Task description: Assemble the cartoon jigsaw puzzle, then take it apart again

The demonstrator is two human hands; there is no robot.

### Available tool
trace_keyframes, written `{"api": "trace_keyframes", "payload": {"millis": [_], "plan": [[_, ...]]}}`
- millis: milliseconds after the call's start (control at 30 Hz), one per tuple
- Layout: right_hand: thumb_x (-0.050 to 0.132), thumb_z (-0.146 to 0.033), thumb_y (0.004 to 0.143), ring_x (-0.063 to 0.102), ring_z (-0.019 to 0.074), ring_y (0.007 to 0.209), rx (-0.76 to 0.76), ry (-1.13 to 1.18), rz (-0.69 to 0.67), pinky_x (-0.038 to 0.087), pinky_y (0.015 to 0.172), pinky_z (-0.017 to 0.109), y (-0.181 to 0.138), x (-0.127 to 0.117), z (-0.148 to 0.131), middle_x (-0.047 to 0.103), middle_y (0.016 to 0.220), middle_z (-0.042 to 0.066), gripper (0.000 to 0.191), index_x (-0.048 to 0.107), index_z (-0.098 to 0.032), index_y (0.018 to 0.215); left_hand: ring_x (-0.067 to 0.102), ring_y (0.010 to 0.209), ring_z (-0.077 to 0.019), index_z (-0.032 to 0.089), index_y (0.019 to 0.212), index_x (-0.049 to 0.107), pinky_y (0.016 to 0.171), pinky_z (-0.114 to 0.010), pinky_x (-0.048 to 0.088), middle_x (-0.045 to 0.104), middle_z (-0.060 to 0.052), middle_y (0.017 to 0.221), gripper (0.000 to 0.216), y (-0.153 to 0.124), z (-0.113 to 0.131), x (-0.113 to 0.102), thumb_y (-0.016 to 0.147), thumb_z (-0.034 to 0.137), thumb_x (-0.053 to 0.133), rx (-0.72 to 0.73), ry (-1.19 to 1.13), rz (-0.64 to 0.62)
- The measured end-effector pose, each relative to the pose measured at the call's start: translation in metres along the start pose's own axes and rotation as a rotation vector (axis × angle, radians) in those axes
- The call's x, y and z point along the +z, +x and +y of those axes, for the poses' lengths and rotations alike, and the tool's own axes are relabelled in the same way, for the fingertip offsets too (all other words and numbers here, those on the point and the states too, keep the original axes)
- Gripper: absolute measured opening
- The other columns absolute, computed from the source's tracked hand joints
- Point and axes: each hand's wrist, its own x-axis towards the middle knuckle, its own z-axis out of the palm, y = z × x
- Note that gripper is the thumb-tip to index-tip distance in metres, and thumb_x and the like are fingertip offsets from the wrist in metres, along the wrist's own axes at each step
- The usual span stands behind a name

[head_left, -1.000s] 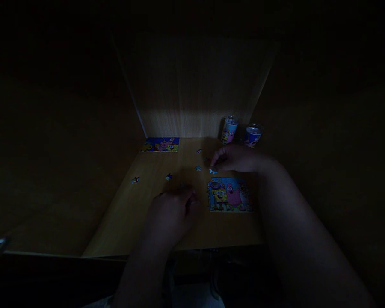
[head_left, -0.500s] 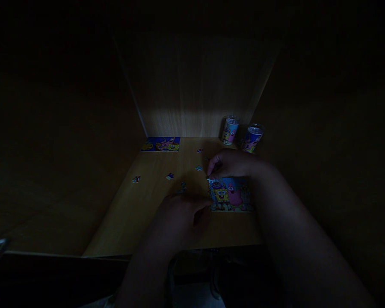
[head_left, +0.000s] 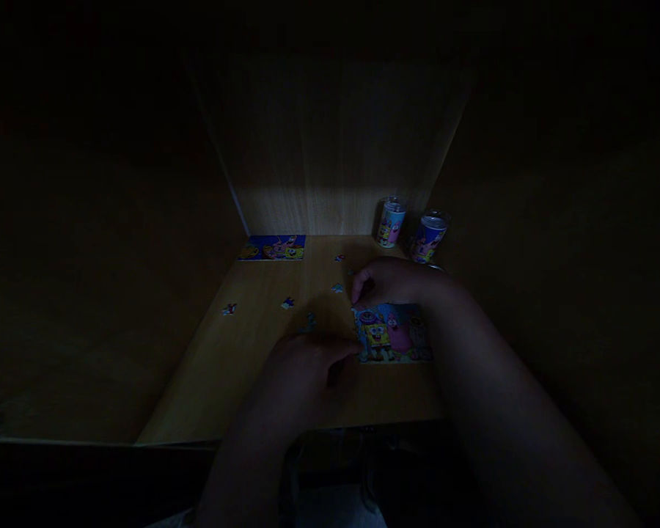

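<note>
A small cartoon jigsaw puzzle [head_left: 394, 334] lies on a dim wooden desk [head_left: 253, 367]. My right hand [head_left: 390, 282] rests curled at the puzzle's top left corner, fingertips pressed down there; any piece under them is hidden. My left hand [head_left: 302, 370] lies curled on the desk, its fingertips touching the puzzle's left edge. Several loose pieces are scattered to the left, such as one piece [head_left: 287, 302] and another [head_left: 229, 309].
A blue picture card [head_left: 273, 248] lies at the back left of the desk. Two small printed cans [head_left: 390, 222] [head_left: 427, 237] stand at the back right against the wooden wall. Side panels enclose the desk. The scene is very dark.
My right hand came down from the loose pieces to the puzzle's top left corner. My left hand slid right to the puzzle's left edge.
</note>
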Motion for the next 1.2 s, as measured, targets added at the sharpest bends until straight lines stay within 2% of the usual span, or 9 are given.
{"api": "trace_keyframes", "payload": {"millis": [133, 267, 400, 467, 533, 600, 833, 1033, 1200], "plan": [[0.086, -0.023, 0.088, 0.082, 0.0188, 0.096, -0.006, -0.051, 0.021, 0.057, 0.084, 0.026, 0.001, 0.001, 0.002, 0.088, 0.101, -0.004, 0.011, 0.087, -0.027, 0.097, 0.082, 0.09, -0.0221, 0.035, 0.116, 0.087, 0.085, -0.034, 0.058, 0.088, 0.0, 0.101, 0.032, -0.001, 0.0, 0.001, 0.102, 0.017, 0.064, -0.004, -0.001, 0.013], [0.076, -0.024, 0.1, 0.08, 0.0213, 0.109, 0.063, -0.159, 0.229, 0.056, 0.096, 0.029, 0.002, -0.003, 0.011, 0.087, 0.116, 0.003, 0.014, 0.086, -0.025, 0.109, 0.082, 0.084, -0.0206, 0.033, 0.119, 0.085, 0.078, -0.031, 0.058, 0.088, 0.0, 0.101, 0.031, 0.0, -0.001, 0.001, 0.104, 0.02, 0.061, -0.037, -0.033, 0.075], [0.067, -0.02, 0.105, 0.077, 0.0261, 0.119, 0.16, -0.28, 0.417, 0.053, 0.104, 0.034, 0.001, -0.008, 0.015, 0.084, 0.125, 0.012, 0.022, 0.084, -0.02, 0.119, 0.083, 0.091, -0.0247, 0.027, 0.119, 0.084, 0.081, -0.034, 0.06, 0.088, -0.004, 0.109, 0.028, 0.002, -0.006, -0.004, 0.105, 0.024, 0.06, -0.22, 0.024, 0.333], [0.067, -0.021, 0.105, 0.077, 0.0266, 0.119, 0.189, -0.32, 0.443, 0.054, 0.103, 0.034, 0.0, -0.01, 0.015, 0.084, 0.125, 0.013, 0.023, 0.084, -0.021, 0.121, 0.083, 0.098, -0.0274, 0.025, 0.118, 0.083, 0.085, -0.036, 0.061, 0.087, -0.006, 0.116, 0.027, 0.003, -0.009, -0.009, 0.107, 0.027, 0.058, -0.348, 0.067, 0.476], [0.067, -0.022, 0.105, 0.078, 0.0274, 0.118, 0.219, -0.353, 0.446, 0.055, 0.101, 0.034, 0.0, -0.01, 0.015, 0.084, 0.126, 0.013, 0.024, 0.084, -0.021, 0.122, 0.083, 0.1, -0.0297, 0.024, 0.119, 0.083, 0.084, -0.037, 0.061, 0.087, -0.008, 0.119, 0.029, 0.003, -0.009, -0.014, 0.108, 0.03, 0.057, -0.465, 0.097, 0.529], [0.067, -0.022, 0.104, 0.078, 0.0294, 0.119, 0.252, -0.381, 0.438, 0.056, 0.1, 0.036, -0.001, -0.01, 0.016, 0.083, 0.128, 0.014, 0.025, 0.084, -0.02, 0.123, 0.083, 0.101, -0.0312, 0.023, 0.12, 0.082, 0.085, -0.038, 0.062, 0.087, -0.01, 0.119, 0.029, 0.002, -0.009, -0.018, 0.109, 0.028, 0.056, -0.528, 0.121, 0.499], [0.064, -0.022, 0.104, 0.076, 0.0357, 0.123, 0.318, -0.428, 0.389, 0.057, 0.104, 0.043, -0.004, -0.012, 0.022, 0.081, 0.133, 0.02, 0.03, 0.086, -0.019, 0.123, 0.082, 0.107, -0.0314, 0.021, 0.127, 0.081, 0.092, -0.039, 0.063, 0.085, -0.013, 0.122, 0.029, 0.004, -0.013, -0.015, 0.11, 0.027, 0.058, -0.54, 0.203, 0.404], [0.073, -0.027, 0.102, 0.08, 0.0281, 0.111, 0.271, -0.367, 0.283, 0.058, 0.098, 0.036, -0.008, -0.011, 0.015, 0.087, 0.119, 0.01, 0.019, 0.089, -0.026, 0.112, 0.081, 0.106, -0.0301, 0.021, 0.12, 0.082, 0.09, -0.039, 0.062, 0.085, -0.012, 0.122, 0.026, 0.004, -0.017, -0.012, 0.11, 0.027, 0.058, -0.507, 0.204, 0.38], [0.079, -0.027, 0.097, 0.08, 0.0275, 0.109, 0.272, -0.337, 0.236, 0.059, 0.091, 0.034, -0.008, -0.01, 0.011, 0.087, 0.118, 0.009, 0.014, 0.089, -0.024, 0.107, 0.081, 0.105, -0.0312, 0.022, 0.121, 0.081, 0.089, -0.04, 0.06, 0.084, -0.012, 0.123, 0.026, 0.004, -0.015, -0.013, 0.11, 0.027, 0.058, -0.545, 0.203, 0.35]]}}
